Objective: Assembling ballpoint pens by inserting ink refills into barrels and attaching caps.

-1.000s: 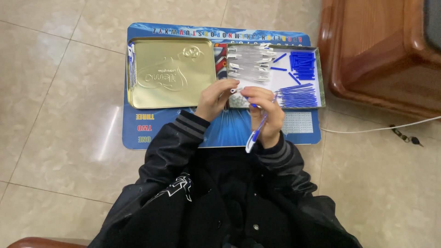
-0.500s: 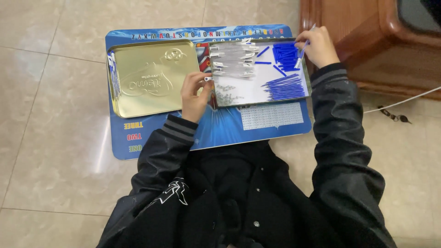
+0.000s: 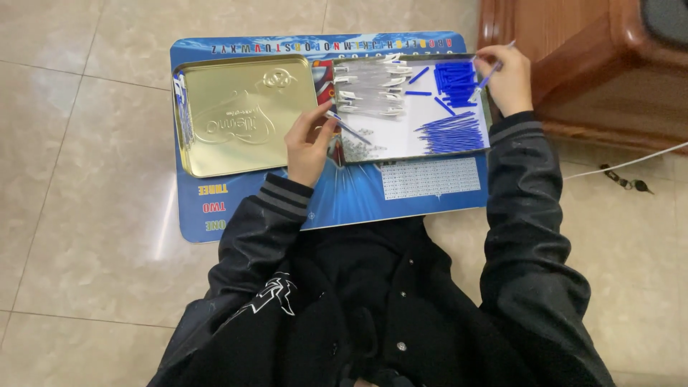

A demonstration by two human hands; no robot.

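My left hand (image 3: 307, 143) rests at the near left corner of a shallow white-lined tray (image 3: 401, 147) and pinches a thin blue-tipped refill (image 3: 349, 127) that slants over the tray. My right hand (image 3: 507, 80) is at the tray's far right corner, fingers closed on a slim blue pen piece (image 3: 489, 73) just above a stack of short blue tubes (image 3: 454, 76). Inside the tray lie several clear pen barrels (image 3: 373, 89), a fan of long blue refills (image 3: 451, 134) and a scatter of tiny springs (image 3: 358, 149).
A gold tin lid (image 3: 244, 118) lies left of the tray. Both sit on a blue printed board (image 3: 344, 201) on a beige tiled floor (image 3: 86, 215). A brown wooden piece of furniture (image 3: 609, 72) stands at the right, with a white cable (image 3: 631, 161) beside it.
The hands were together in front of me holding one pen. My right hand has reached out to the tray's far right corner, and my left stays at the near left corner with a refill.
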